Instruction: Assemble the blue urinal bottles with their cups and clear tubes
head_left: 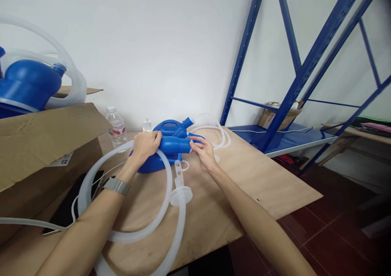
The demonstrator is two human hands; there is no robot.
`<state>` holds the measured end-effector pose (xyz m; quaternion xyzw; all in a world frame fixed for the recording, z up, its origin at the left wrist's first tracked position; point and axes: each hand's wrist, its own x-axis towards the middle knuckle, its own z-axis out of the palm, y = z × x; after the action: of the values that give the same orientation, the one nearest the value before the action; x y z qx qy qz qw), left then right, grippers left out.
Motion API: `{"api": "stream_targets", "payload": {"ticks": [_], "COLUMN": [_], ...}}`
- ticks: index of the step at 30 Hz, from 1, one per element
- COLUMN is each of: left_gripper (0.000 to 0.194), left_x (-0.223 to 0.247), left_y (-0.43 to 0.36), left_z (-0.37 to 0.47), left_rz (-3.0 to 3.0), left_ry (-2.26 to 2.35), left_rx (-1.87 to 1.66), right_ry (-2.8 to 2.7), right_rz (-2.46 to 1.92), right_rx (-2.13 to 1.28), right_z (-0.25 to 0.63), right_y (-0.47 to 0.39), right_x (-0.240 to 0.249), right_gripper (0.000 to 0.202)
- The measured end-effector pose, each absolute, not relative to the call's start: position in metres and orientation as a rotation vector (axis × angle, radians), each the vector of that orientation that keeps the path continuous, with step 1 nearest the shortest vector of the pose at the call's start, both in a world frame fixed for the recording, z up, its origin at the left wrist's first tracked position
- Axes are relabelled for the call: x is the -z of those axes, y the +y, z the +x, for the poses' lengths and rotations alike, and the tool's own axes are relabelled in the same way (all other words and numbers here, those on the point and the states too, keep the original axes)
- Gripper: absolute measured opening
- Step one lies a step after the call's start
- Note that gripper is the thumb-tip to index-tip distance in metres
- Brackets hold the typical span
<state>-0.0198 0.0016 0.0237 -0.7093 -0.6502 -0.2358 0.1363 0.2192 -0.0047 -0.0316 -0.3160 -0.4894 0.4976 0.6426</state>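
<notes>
A blue plastic bottle [175,144] lies on its side above the wooden table, its narrower end pointing right. Wrapped over its left end is my left hand [147,143], closed, with a translucent hose [169,178] running just below the fingers. My right hand [203,151] pinches the bottle's right end between thumb and fingers. Right behind it sits another blue bottle [167,126] with a moulded handle and angled neck. A clear round flange [181,196] on the hose and a strap with holes [179,171] hang below the held bottle.
An open cardboard box [55,141] at left holds another blue bottle [33,80] with coiled hose. A water bottle [116,127] and a white charger [147,125] stand by the wall. A dark tablet [65,206] lies beside the box. Blue shelving [275,139] borders the table's right.
</notes>
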Motion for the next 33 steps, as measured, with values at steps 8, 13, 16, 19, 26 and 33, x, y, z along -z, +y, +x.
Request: {"api": "stream_targets", "payload": {"ticks": [8, 13, 16, 19, 26, 33], "left_gripper": [0.057, 0.053, 0.043, 0.039, 0.042, 0.047], "left_x": [-0.032, -0.040, -0.040, -0.041, -0.051, -0.041], "left_y": [0.005, 0.000, 0.001, 0.003, -0.005, -0.004], "left_z": [-0.041, -0.014, -0.012, -0.016, -0.011, -0.005], "left_rz": [-1.991, -2.170, -2.347, -2.571, -2.657, -2.695], "left_ry": [-1.881, -1.768, -1.694, -1.601, -1.566, -1.301], "left_rx": [0.749, 0.689, 0.706, 0.728, 0.782, 0.584], "right_ry": [-1.132, -1.859, -2.064, -2.006, -1.332, -1.440], "right_rz": [-0.926, -1.073, -0.974, -0.945, -0.757, -0.894], "right_rx": [-1.004, -0.995, -0.640, -0.496, -1.198, -0.956], "right_z": [0.280, 0.260, 0.256, 0.258, 0.234, 0.224], "right_y": [0.011, 0.003, 0.000, 0.002, 0.001, -0.017], "right_x": [0.020, 0.032, 0.035, 0.037, 0.039, 0.031], "right_gripper": [0.036, 0.034, 0.028, 0.022, 0.059, 0.055]}}
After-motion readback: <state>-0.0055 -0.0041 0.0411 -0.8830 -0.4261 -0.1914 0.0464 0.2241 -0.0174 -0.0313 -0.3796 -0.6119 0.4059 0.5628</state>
